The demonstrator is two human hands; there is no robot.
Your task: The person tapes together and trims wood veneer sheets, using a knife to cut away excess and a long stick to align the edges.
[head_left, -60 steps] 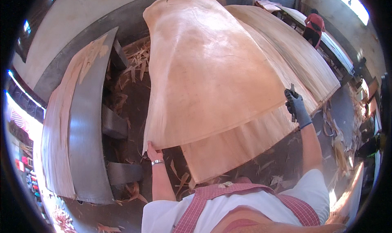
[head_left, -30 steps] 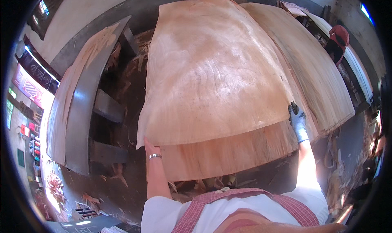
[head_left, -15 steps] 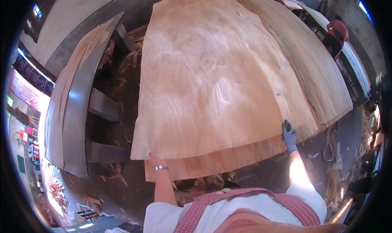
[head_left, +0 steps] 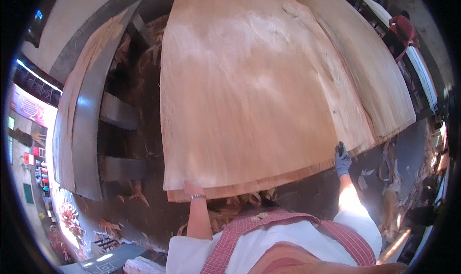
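A wide, thin wood veneer sheet point(head_left: 249, 96) lies over a stack of similar sheets, spread out in front of me. Its near edge runs slightly short of the lower veneer point(head_left: 259, 184), which shows as a narrow strip. My left hand point(head_left: 193, 188), bare with a metal band at the wrist, grips the sheet at its near left corner; part of its fingers is hidden. At the near right, my right hand point(head_left: 342, 161) in a grey glove with dark fingertips closes on the sheet's edge.
Another veneer stack point(head_left: 360, 58) adjoins on the right. To the left stands a low rack with a grey panel point(head_left: 86, 125), veneer and crossbeams point(head_left: 117, 112). Wood scraps point(head_left: 137, 192) litter the floor. A person in red point(head_left: 402, 31) bends at the far right.
The top sheet has shifted rightward and nearer to me, so less of the lower veneer shows along the near edge. My left hand has moved right with its corner; my right hand has barely moved.
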